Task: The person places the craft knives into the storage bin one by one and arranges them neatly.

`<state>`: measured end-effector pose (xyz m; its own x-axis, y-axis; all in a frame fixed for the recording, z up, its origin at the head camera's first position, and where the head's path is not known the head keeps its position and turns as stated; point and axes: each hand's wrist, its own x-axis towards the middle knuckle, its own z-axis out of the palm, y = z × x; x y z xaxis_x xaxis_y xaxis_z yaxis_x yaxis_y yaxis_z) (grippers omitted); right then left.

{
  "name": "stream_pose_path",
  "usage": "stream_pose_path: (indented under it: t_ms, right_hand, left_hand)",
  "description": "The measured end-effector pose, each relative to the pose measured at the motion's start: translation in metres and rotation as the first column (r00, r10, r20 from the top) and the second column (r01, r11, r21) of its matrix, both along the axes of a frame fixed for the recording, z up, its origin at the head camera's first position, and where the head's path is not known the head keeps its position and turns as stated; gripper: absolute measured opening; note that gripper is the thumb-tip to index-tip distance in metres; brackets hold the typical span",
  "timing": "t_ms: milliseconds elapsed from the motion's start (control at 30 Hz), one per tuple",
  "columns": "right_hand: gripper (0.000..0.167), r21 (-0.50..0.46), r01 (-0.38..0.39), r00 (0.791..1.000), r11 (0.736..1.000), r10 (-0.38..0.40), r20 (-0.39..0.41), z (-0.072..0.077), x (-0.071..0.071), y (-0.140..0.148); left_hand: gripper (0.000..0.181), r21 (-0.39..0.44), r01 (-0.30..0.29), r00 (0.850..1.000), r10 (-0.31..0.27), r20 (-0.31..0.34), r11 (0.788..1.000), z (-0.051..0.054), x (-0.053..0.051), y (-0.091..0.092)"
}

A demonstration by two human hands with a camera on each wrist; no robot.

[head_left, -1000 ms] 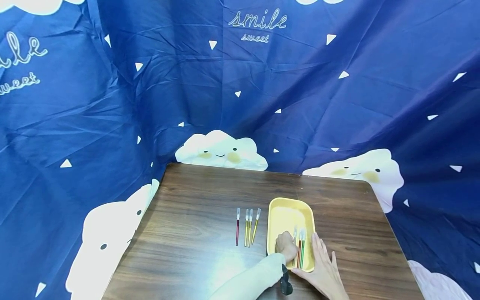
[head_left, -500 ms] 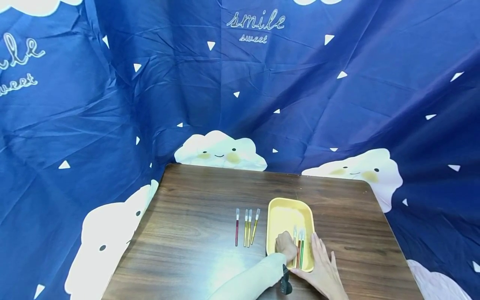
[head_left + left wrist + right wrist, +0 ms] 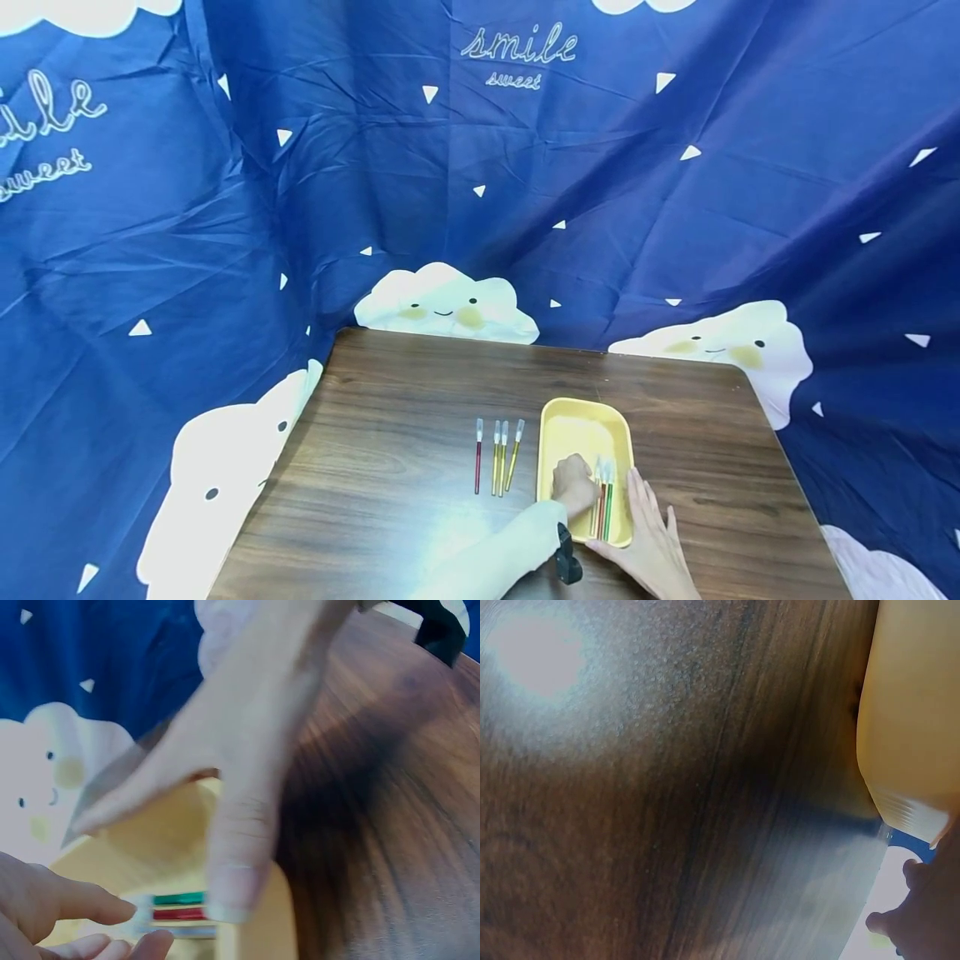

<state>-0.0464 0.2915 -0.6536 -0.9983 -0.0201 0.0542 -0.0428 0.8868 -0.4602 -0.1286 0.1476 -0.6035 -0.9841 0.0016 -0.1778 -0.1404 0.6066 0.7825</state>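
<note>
In the head view my left hand [image 3: 576, 486] is inside the yellow tray [image 3: 577, 427], close to three slim capped tools that look like craft knives. These are a pale gold or silver craft knife [image 3: 595, 510], a red craft knife [image 3: 602, 512] and a green craft knife [image 3: 609, 505], side by side along the tray's right wall. The left wrist view shows my left fingertips [image 3: 120, 909] apart, around the clear caps; contact is unclear. My right hand [image 3: 654, 537] steadies the tray's near right corner, fingers straight along the outer side, thumb [image 3: 240, 881] over the near rim.
On the brown wooden table [image 3: 390, 467], left of the tray, lie a dark red craft knife [image 3: 477, 467] and three gold ones, the rightmost gold craft knife [image 3: 513, 463] slightly slanted. A blue curtain [image 3: 420, 167] with clouds surrounds the table.
The pale craft knife has shifted slightly right, nearer the red one. My left hand has moved slightly with it, while my right hand stays on the tray's corner. The head view has shifted a little.
</note>
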Motion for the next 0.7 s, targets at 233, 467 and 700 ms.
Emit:
stream_pose_path:
  t_ms: [233,467,700]
  right_hand:
    - [0.138,-0.019,-0.007,0.999,1.000,0.006,-0.042,0.000,0.001,-0.001]
    - [0.138,-0.033,-0.010,0.998,0.999,0.008,-0.056,0.000,0.001,-0.001]
    - [0.137,-0.036,-0.016,0.999,0.999,0.015,-0.044,-0.001,0.000,0.002]
  left_hand:
    - [0.030,0.102,0.033,0.999,-0.036,0.027,0.994,0.021,-0.009,-0.006]
    - [0.029,0.258,0.010,0.996,-0.034,0.086,0.966,0.037,-0.018,-0.017]
    - [0.024,0.380,0.044,0.992,-0.085,0.089,0.924,0.061,-0.022,-0.053]
